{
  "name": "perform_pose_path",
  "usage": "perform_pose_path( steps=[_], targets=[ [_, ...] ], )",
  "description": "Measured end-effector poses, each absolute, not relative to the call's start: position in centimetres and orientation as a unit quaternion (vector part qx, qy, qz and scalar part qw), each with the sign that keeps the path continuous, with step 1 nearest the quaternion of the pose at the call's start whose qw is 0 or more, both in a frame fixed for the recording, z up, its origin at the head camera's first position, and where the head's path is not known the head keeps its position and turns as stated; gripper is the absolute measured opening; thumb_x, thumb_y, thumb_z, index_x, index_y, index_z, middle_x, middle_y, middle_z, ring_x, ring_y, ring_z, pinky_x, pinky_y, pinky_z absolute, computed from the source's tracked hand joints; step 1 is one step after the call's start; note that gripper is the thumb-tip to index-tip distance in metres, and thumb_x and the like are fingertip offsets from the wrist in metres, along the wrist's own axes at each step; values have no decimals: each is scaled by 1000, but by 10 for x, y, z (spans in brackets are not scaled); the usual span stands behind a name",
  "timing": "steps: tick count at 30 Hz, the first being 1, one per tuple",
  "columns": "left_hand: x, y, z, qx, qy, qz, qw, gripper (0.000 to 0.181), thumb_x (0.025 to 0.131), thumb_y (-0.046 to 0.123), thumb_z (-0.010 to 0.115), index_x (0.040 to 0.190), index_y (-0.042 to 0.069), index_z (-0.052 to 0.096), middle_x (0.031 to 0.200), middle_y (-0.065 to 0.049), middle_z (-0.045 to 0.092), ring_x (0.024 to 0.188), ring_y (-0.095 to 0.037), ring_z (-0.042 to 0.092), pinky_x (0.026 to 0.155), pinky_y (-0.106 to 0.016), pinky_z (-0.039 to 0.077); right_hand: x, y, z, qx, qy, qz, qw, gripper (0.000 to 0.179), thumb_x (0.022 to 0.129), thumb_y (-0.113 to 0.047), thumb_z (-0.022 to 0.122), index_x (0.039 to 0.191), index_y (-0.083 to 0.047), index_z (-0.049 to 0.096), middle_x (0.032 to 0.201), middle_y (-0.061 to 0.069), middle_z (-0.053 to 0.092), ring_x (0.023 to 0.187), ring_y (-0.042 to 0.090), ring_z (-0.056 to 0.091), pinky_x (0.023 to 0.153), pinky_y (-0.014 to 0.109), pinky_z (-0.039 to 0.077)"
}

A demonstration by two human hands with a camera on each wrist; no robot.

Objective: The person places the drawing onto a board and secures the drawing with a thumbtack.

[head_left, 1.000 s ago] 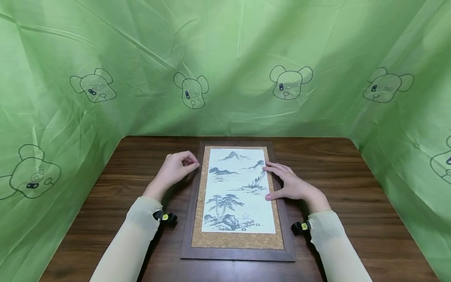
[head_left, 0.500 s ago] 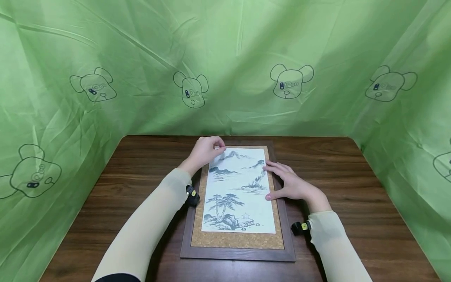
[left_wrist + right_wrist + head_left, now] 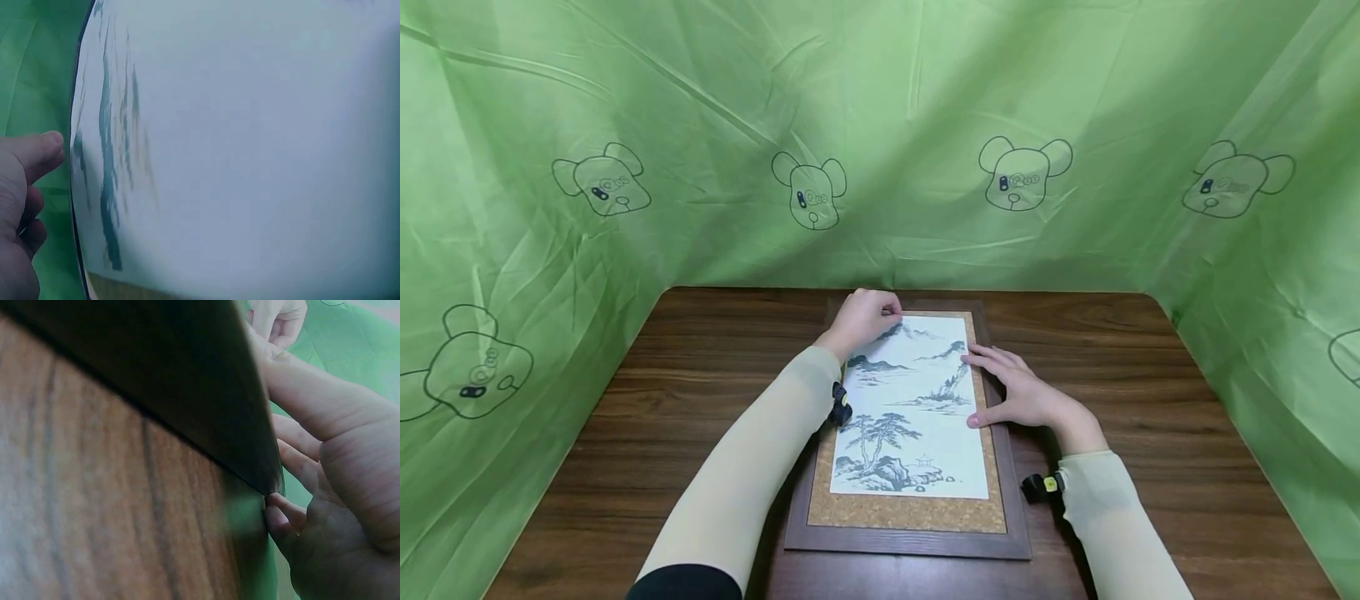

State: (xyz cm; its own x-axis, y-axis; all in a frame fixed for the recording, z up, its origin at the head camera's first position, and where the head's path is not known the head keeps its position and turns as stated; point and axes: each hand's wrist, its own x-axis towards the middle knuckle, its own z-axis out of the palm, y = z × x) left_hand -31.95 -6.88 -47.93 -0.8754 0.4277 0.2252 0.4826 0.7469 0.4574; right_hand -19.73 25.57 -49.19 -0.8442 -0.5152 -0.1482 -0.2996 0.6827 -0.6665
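Note:
A sheet of white paper [image 3: 917, 450] with a grey ink landscape lies on a cork board [image 3: 910, 512] in a dark wooden frame [image 3: 902, 542]. My left hand [image 3: 863, 321] is over the paper's top edge, left of the middle. Its thumb tip and index finger are close together, the other fingers curled; whether something small is between them is hidden. In the left wrist view this hand [image 3: 25, 194] stands beside the frame's far edge. My right hand [image 3: 1018, 392] rests its spread fingers and thumb on the paper's right edge.
The brown wood-grain table [image 3: 1150, 500] lies under the frame. A green curtain [image 3: 910, 108] with bear-head drawings surrounds it at the back and sides. Small black cameras with yellow marks sit on both wrists.
My left hand has moved from beside the frame's left edge up and to the right, to the paper's top edge. The right hand and the paper have stayed in place.

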Motion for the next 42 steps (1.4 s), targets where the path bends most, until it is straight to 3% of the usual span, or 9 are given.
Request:
perform_pose_path(
  steps=[9,42],
  targets=[
    [-314,-61,-481,-228,-942,-243,36,8,103,20,80,96,18,82,101,3,80,99,-22,73,93,-43,58,-196,257,-492,-226,902,-330,162,108,82,-54,95,170,-21,42,182,4,18,165,47,5,120,83,17],
    [-317,-64,-480,-180,-947,-266,-2,4,101,26,83,99,23,85,110,3,81,107,-24,73,96,-46,57,-197,255,-492,-223,897,-343,166,109,82,-50,96,171,-21,40,183,4,17,165,46,3,120,83,15]
  ],
)
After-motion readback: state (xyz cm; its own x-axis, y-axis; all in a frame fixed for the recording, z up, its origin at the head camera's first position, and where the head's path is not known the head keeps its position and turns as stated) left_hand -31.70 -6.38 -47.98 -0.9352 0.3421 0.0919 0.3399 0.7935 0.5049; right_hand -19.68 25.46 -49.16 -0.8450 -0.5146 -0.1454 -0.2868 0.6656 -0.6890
